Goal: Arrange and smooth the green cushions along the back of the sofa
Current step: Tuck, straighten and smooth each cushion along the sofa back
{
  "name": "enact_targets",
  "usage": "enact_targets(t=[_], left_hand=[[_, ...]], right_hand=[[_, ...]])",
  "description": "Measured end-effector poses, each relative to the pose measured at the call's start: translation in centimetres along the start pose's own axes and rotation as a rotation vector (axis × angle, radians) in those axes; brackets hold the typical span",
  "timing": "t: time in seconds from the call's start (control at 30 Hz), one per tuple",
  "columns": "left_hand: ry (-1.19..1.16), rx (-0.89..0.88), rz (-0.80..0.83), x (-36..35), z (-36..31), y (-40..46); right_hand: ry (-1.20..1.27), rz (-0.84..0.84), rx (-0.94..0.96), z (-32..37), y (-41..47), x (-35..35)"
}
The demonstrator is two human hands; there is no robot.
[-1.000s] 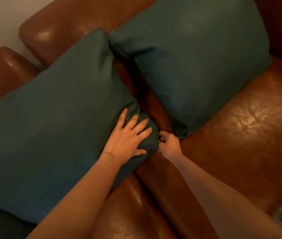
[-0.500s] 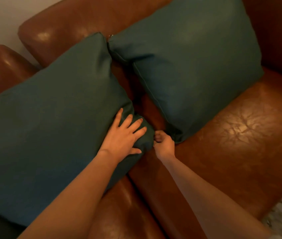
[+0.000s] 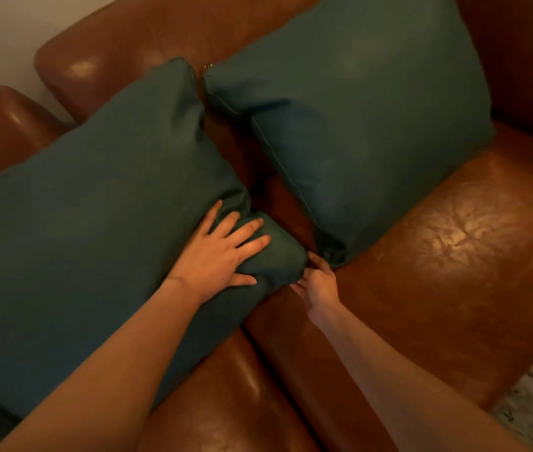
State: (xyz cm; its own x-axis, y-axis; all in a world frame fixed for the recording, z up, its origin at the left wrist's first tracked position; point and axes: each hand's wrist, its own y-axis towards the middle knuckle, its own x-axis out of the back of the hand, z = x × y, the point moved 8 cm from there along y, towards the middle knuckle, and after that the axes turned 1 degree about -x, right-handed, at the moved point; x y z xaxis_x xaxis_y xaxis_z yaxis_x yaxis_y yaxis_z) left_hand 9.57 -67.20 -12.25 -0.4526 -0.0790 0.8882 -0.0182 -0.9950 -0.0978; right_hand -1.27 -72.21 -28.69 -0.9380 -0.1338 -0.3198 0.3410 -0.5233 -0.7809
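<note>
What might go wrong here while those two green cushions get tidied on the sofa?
1. The left hand presses the left cushion at its bunched lower corner; the crease may stay if it is only pushed down.
2. That cushion hangs over the seat's front edge and could slide off the sofa.
3. The right hand works between the corners, so a tug may shift the right cushion too.

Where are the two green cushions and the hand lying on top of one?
left green cushion (image 3: 95,230), head view, middle of its front face
right green cushion (image 3: 366,119), head view, middle of its front face
left hand (image 3: 216,256), head view, back of the hand, flat on the left cushion's corner
</note>
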Motion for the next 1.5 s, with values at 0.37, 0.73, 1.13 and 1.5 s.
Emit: enact_targets(t=[0.37, 0.73, 1.13, 1.5], left_hand=[[0.022, -0.011, 0.008, 0.1, -0.5, -0.4], [-0.076, 0.202, -0.295, 7.4, -0.9, -1.1], [-0.154, 0.983, -0.06, 5.4, 10.8, -16.2], [-0.398, 1.475, -0.177, 4.7, 10.6, -27.4]], right_hand=[[0.006, -0.179, 0.099, -0.2, -1.3, 1.3], [-0.637, -0.169, 0.9, 3.5, -9.6, -4.1], [-1.108, 0.314, 1.103, 6.5, -12.0, -13.4], [-1.301, 0.601, 1.655, 8.3, -23.9, -23.0]])
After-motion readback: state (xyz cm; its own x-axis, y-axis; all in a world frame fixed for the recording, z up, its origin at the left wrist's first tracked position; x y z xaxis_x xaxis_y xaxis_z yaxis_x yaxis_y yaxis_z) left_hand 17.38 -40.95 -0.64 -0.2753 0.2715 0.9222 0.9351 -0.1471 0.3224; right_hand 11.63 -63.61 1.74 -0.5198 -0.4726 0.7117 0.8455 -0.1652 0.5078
